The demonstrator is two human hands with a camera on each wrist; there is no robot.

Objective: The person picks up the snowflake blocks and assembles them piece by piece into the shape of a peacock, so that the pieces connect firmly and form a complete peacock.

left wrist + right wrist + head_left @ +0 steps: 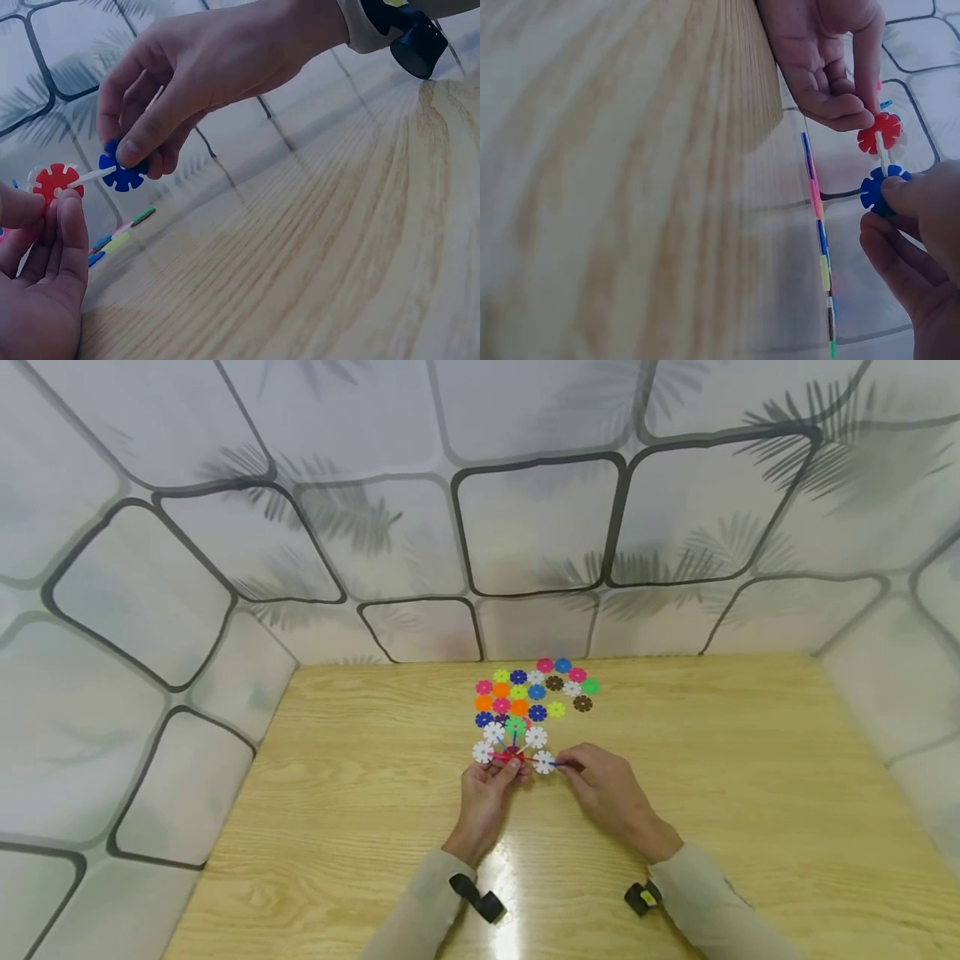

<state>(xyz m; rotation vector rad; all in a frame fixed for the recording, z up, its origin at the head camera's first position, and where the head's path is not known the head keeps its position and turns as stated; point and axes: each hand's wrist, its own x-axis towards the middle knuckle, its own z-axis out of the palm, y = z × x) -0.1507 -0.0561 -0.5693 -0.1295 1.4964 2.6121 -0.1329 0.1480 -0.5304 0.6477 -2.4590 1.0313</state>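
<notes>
My left hand point(483, 797) pinches a cluster of notched plastic snowflake discs by a red disc point(58, 180) near its middle. Around it spread white discs point(536, 737) and a green disc point(515, 726), linked by discs seen edge-on. At the cluster's right side, my right hand point(606, 783) pinches a blue disc point(873, 192) between thumb and fingers. In both wrist views a white disc point(94, 176) seen edge-on bridges the red and blue discs. Whether the blue disc's slot is fully seated cannot be told. The fingers hide part of the red and blue discs.
Loose snowflake discs in several colours lie flat in rows behind the hands, among them an orange disc point(483, 702), a brown disc point(582, 703) and a bright green disc point(591, 687). The wooden table point(337, 793) meets a patterned wall point(536, 535) at its back edge.
</notes>
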